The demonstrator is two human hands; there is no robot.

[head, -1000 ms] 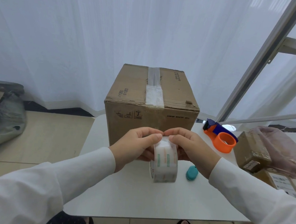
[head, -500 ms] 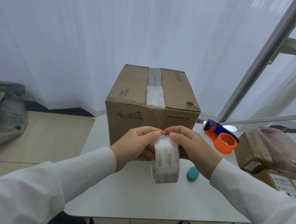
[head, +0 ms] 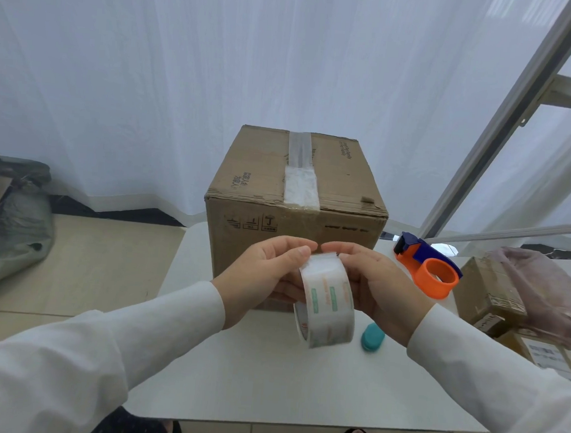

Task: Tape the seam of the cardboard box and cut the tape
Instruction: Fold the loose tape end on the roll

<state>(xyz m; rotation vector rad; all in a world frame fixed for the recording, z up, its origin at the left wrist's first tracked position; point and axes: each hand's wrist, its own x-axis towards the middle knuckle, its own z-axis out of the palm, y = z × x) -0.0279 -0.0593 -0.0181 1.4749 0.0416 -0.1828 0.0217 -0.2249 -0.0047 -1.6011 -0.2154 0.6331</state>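
Note:
A brown cardboard box (head: 256, 177) stands on the white table (head: 265, 384), with a strip of clear tape (head: 300, 176) running along its top seam. In front of the box I hold a roll of clear printed tape (head: 328, 307) upright above the table. My left hand (head: 263, 279) grips the roll's left side, thumb on its top edge. My right hand (head: 380, 290) holds the right side, its fingertips pinching at the top of the roll near the left thumb.
An orange and blue tape dispenser (head: 429, 267) lies right of the box. A small teal object (head: 372, 337) rests on the table under my right wrist. Smaller cardboard parcels (head: 488, 298) and a pinkish plastic bag (head: 549, 295) sit at the right edge. Grey bags (head: 6, 224) lie on the floor, left.
Both hands and the roll stayed almost in place; the fingertips shifted slightly at the top of the roll.

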